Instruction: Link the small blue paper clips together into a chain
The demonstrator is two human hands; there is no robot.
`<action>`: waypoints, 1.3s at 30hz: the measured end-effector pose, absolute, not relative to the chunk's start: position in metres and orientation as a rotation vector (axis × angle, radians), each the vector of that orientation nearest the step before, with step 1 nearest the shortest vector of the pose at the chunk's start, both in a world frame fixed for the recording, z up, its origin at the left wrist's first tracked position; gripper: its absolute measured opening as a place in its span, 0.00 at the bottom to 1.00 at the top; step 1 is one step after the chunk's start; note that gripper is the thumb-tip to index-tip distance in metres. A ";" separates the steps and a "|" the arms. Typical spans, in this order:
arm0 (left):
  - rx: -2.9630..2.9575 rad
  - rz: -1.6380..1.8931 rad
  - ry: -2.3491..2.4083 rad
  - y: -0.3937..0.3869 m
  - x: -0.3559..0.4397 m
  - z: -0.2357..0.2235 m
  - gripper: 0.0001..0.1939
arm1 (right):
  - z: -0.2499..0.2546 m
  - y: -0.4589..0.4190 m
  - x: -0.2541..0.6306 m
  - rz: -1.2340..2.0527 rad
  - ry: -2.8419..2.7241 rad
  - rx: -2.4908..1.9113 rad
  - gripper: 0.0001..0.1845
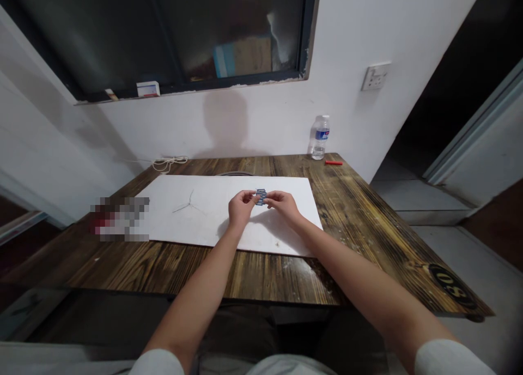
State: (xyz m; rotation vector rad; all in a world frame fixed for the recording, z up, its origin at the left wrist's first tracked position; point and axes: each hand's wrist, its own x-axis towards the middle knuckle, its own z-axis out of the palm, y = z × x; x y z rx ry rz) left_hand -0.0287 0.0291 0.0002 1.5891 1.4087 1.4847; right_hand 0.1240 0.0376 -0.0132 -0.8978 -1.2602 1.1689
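Between both hands I hold a small blue-grey piece [261, 197] with a pattern of dark and light bars; its exact kind is too small to make out. The fingertips of my left hand [242, 207] pinch its left edge. On its opposite edge, the thumb and fingers of my right hand [284, 203] are closed. Both hands are over the right half of a white board [163, 222] lying on the table. Thin dark lines meeting at one point [189, 204] show on the board's left half; whether they are drawn or wire, I cannot tell.
The brown wooden table [183, 268] stands against a white wall. A water bottle [321, 139] and a red stick-like object [334, 163] are at the back right. A coiled white cord [169, 162] lies at the back left. Beside the board, a blurred patch [122, 219] hides something.
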 end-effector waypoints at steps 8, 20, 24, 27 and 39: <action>1.589 1.422 1.399 0.027 -0.026 0.001 0.14 | -0.012 0.034 0.122 1.172 -1.275 -0.858 0.17; 1.787 1.493 1.732 0.031 -0.037 0.002 0.13 | -0.015 0.040 0.129 1.099 -1.157 -0.960 0.18; 2.071 1.185 1.955 0.027 -0.035 0.000 0.16 | -0.012 0.037 0.129 1.108 -1.165 -0.947 0.18; 2.251 0.919 2.020 0.023 -0.031 -0.004 0.21 | -0.011 0.036 0.129 1.106 -1.164 -0.938 0.18; 2.490 0.358 1.947 0.022 -0.032 -0.008 0.17 | -0.013 0.039 0.132 1.060 -1.114 -0.928 0.18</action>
